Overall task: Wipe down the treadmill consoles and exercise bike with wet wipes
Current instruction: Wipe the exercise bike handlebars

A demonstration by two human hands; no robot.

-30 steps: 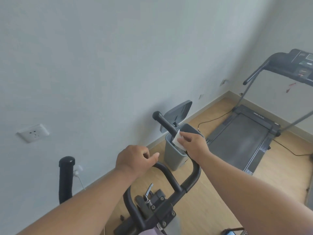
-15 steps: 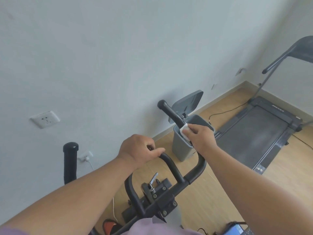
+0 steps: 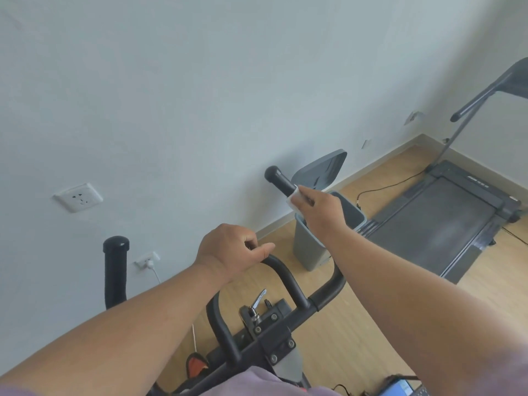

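The exercise bike's black handlebars (image 3: 288,284) fill the lower middle of the view. My left hand (image 3: 228,250) grips the top of the inner loop bar. My right hand (image 3: 320,208) holds a white wet wipe (image 3: 293,198) wrapped round the right handle (image 3: 278,180), just below its rounded end. The left handle (image 3: 115,267) stands upright and untouched at the left. A treadmill (image 3: 440,215) stands on the floor at the right, its console cut off by the frame edge.
A grey bin (image 3: 310,247) with its lid (image 3: 323,170) tipped open stands against the wall behind the right handle. Wall sockets (image 3: 78,197) and a plugged cable (image 3: 147,261) are at the left. A black cable (image 3: 385,187) runs along the wooden floor to the treadmill.
My right hand with the wipe has slid up the right handle toward its end. My left hand has kept its grip on the loop bar. The view has shifted left, losing the treadmill console.
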